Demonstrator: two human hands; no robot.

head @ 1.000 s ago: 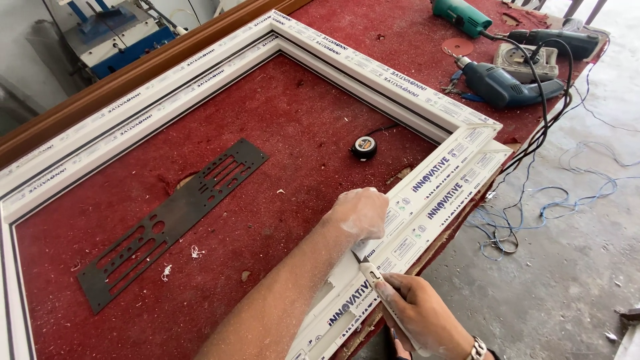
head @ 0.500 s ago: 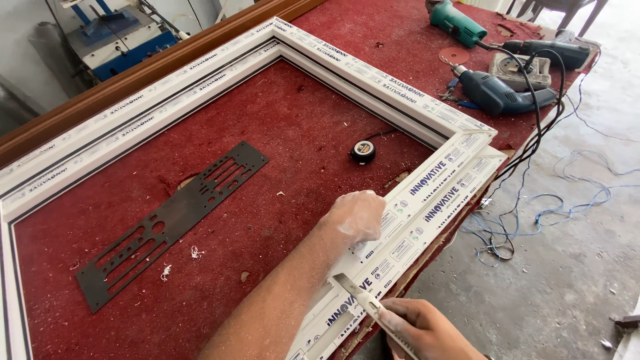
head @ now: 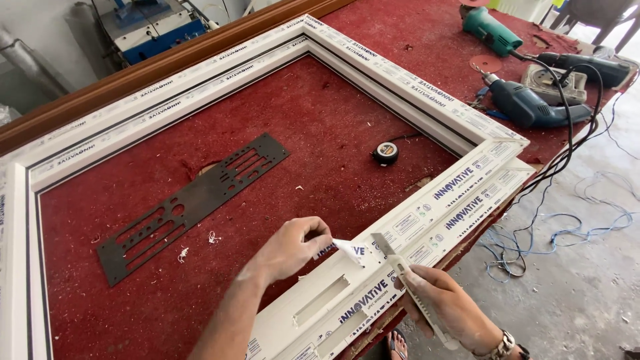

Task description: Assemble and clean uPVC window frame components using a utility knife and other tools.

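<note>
White plastic window frame (head: 427,100) lies flat on the red felt-covered bench (head: 320,133), protective film facing up. Work is on the near rail, beside a routed slot (head: 322,300).

Left hand (head: 287,248) has thumb and forefinger closed on a lifted flap of film (head: 348,249), pulling it up and back so the strip stays taut off the profile. Right hand (head: 448,303) is wrapped shut around the pale handle of a utility knife (head: 408,287), blade tip pointing at the base of the flap, low angle, likely so it scores the film without gouging the plastic. Can't quite tell if the blade touches the rail; it is small at this angle.

Inside the frame opening, well apart from the hands: dark perforated metal template (head: 193,200) lying flat, and a small tape measure (head: 386,153) near the far right corner. Beyond the frame, on the bench's far right end, a teal power tool (head: 488,29) and a blue drill (head: 527,105), cords trailing off the edge to the concrete floor (head: 587,280). Kept out of the frame, so the work area stays free.
</note>
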